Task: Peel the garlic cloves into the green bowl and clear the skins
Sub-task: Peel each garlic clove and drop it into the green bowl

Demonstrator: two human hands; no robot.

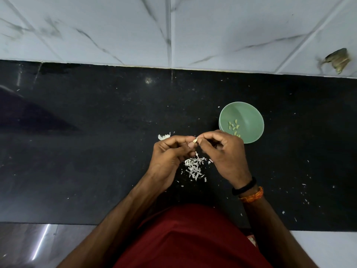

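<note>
Left hand (170, 151): grip pinches the garlic clove (195, 140).
Right hand (224, 151): grip pinches the same clove.
Green bowl (249, 113): just right of grip, peeled cloves (234, 127) inside.
Skins (194, 167): on table (96, 151) under grip.
More garlic (164, 136): just left.

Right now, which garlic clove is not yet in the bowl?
The clove pinched between the fingertips of the left hand and right hand; the other cloves lie inside the green bowl.
</note>
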